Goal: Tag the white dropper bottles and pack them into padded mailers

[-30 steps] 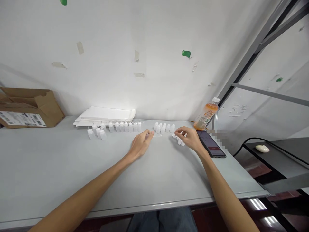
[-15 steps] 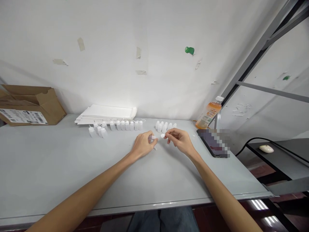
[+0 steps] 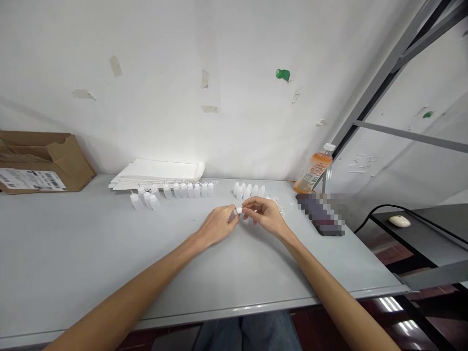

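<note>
My left hand (image 3: pixel 217 225) is closed around a small translucent squeeze bottle (image 3: pixel 233 214), which lies tilted toward the right and is mostly covered by the fingers. In a pinch, my right hand (image 3: pixel 267 214) holds a small white cap (image 3: pixel 239 210) against the bottle's mouth. Whether the cap is threaded on cannot be seen. Just behind the hands stand several small bottles (image 3: pixel 248 190) without thin-tailed caps. Farther left is a row of similar capped bottles (image 3: pixel 190 190), with a looser cluster (image 3: pixel 146 199) beside it. White looped pieces (image 3: pixel 278 205) lie partly hidden behind my right hand.
A stack of white sheets (image 3: pixel 157 170) rests against the wall behind the row. An open cardboard box (image 3: pixel 73 161) sits at the far left. On the right are an orange drink bottle (image 3: pixel 313 170), a blurred phone (image 3: pixel 320 214) and a metal frame (image 3: pixel 373 92).
My right hand has moved left, bringing the white cap from a small gap away to the bottle's mouth. The white looped pieces behind it now show. The view has shifted slightly.
</note>
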Motion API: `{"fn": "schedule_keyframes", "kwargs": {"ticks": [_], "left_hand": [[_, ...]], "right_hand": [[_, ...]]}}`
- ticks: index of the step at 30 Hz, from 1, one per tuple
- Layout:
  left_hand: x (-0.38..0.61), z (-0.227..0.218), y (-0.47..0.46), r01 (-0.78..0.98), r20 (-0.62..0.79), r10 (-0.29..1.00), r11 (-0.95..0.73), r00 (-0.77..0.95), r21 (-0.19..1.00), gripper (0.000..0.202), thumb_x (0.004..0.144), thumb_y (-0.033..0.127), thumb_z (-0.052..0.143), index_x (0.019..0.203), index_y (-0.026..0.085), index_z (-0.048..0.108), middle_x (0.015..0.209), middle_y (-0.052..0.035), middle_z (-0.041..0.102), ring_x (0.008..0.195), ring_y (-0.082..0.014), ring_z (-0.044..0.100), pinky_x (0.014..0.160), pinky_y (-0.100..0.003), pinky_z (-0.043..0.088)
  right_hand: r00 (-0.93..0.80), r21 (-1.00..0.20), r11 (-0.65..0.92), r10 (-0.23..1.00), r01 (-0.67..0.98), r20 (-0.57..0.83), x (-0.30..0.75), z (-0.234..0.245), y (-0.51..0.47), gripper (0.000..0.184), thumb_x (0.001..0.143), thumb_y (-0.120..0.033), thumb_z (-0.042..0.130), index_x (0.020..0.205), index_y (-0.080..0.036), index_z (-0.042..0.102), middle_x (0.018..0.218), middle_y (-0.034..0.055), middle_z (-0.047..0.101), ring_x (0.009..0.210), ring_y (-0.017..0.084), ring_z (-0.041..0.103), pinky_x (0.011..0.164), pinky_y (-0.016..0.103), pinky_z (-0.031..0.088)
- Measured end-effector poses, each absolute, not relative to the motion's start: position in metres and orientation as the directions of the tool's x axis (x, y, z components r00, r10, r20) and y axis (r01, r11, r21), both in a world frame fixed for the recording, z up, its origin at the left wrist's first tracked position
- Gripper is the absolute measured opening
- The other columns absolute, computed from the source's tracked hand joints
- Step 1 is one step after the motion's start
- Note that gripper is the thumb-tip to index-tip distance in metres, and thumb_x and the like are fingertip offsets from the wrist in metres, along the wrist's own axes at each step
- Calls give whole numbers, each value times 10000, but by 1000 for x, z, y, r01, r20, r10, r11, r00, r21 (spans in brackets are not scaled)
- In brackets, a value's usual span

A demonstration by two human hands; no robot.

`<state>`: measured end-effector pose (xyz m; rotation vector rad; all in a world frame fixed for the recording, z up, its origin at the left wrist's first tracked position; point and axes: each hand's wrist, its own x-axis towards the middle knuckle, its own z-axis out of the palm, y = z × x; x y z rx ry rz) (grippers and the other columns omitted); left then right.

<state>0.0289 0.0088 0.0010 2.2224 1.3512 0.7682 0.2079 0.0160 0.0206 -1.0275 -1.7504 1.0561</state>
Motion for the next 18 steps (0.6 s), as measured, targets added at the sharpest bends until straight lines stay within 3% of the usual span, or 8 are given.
{"fn": "schedule_keyframes", "kwargs": {"ticks": [8,18], "left_hand": [[28,2,8,751,175,905,-420,388,510,165,856,239,387,696,204,411,688,-10,578,575,-150,501,534,-269,299],[28,2,7,789,108,880,-465,463,402,182,930,277,295,875,197,449,798,-59,625,652,-199,586,545,-289,322]], "right_hand": [[-366,-910,330,903,251,226,209,13,19,273,740,-390,689,893,-168,734,864,73,696,707,172,617,520,267,515],[-398,-860,418,871,294,287,211,13,18,268,797,-407,641,939,-195,724,871,70,655,730,174,613,535,285,543]]}}
